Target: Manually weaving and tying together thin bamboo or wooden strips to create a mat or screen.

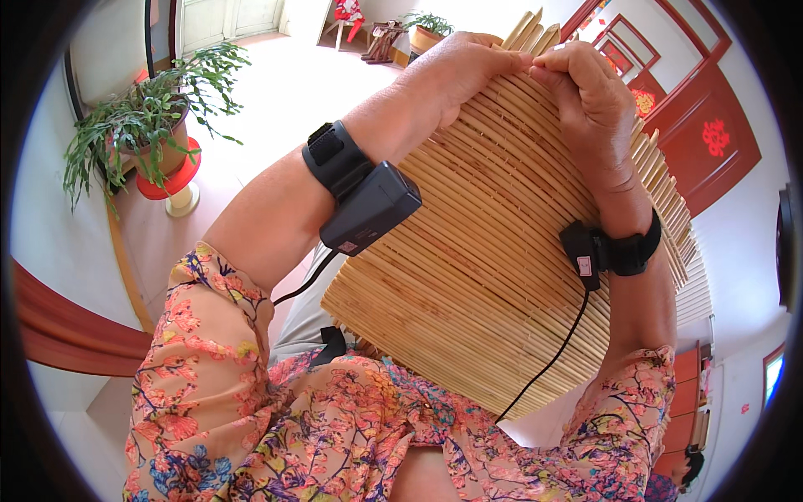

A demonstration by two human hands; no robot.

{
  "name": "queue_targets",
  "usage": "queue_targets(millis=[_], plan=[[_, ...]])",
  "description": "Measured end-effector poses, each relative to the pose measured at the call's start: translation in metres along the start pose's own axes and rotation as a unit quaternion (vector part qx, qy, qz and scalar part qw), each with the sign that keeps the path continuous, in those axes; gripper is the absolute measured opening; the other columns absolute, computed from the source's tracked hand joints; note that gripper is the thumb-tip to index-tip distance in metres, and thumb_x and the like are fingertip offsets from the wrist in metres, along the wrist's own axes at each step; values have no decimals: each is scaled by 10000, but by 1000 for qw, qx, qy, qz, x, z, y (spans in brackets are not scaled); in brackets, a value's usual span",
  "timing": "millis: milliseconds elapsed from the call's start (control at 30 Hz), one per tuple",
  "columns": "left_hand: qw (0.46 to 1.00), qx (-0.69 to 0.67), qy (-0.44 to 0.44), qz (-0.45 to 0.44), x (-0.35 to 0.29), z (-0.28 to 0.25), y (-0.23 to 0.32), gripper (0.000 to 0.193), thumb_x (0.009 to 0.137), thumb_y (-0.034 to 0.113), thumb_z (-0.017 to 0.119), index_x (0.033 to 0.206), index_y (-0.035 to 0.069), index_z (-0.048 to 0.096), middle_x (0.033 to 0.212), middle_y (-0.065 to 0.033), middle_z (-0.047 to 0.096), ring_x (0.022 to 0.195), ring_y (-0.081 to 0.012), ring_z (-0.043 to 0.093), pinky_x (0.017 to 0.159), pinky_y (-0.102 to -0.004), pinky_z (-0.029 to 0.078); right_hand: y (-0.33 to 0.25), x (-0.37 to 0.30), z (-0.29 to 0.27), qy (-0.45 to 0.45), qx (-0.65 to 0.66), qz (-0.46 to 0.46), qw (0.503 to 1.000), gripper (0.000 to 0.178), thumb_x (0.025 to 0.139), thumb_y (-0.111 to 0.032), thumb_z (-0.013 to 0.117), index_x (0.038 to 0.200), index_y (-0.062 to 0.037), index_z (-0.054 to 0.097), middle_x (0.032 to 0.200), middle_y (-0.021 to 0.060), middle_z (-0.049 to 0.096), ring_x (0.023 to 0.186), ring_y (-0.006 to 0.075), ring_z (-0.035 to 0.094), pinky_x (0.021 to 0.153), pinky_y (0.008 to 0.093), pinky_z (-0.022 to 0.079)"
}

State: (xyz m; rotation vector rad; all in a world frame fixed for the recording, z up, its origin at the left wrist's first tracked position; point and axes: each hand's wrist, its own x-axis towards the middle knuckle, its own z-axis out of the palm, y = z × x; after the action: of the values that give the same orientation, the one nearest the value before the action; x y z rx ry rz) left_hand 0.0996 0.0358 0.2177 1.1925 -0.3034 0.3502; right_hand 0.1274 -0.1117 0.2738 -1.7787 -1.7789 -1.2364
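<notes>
Showing a mat of thin bamboo slats (493, 276) held up in front of the person's chest, tilted so that its slats run diagonally, with its lower edge resting near the lap and its upper edge raised toward the top of the view. Both hands meet at the mat's upper edge: the left hand (456, 71) is curled over that edge with its fingertips pinching the slats, and the right hand (585, 92), just beside it and touching it at the fingertips, likewise grips the slats between thumb and fingers. A black wrist-worn device (364, 201) is strapped to the left forearm, lying against the mat's left side, and a smaller black wristband unit (611, 251) sits on the right wrist in front of the mat, a thin black cable (548, 360) trailing from it down across the slats. Below the mat lie the floral-print sleeves (209, 376). Well to the left of the mat stands a potted plant (146, 125) on a red stand; to the mat's right is a red door (711, 138).
</notes>
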Motion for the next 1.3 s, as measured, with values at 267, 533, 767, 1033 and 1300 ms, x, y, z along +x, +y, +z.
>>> queue_targets(millis=[267,533,767,1033,1300], plan=[[1000,-2,8,-8,-1,-1,1,238,805,227,667,894,11,623,814,-60,637,709,-106,608,628,-237,495,4,-6,-1,-26,156,182,971,116,746,-26,661,846,-25,602,752,53,602,686,158,579,638,249,462],[1000,-13,7,8,5,4,2,275,799,255,679,899,6,624,808,-62,634,686,-109,608,619,-226,493,9,-3,-6,-48,112,166,979,98,752,-35,664,840,-28,621,754,41,605,698,125,575,652,230,458],[1000,-9,3,15,3,5,-3,284,790,270,690,883,11,618,804,-59,633,689,-105,608,612,-226,491,13,-10,1,-4,42,50,998,93,734,-17,675,809,-28,622,738,46,602,675,138,584,624,240,463],[1000,-3,1,14,-5,3,7,274,798,259,682,914,18,621,815,-61,644,692,-104,620,612,-213,500,1,-3,-1,-7,114,201,973,71,740,-13,671,787,-43,627,715,30,614,638,108,558,582,234,451],[999,-25,-34,0,-4,-3,6,212,789,221,674,875,32,631,809,-46,639,700,-95,610,635,-226,494,2,-5,6,28,13,63,998,66,732,-17,647,779,-49,614,738,56,614,675,220,597,608,299,489]])
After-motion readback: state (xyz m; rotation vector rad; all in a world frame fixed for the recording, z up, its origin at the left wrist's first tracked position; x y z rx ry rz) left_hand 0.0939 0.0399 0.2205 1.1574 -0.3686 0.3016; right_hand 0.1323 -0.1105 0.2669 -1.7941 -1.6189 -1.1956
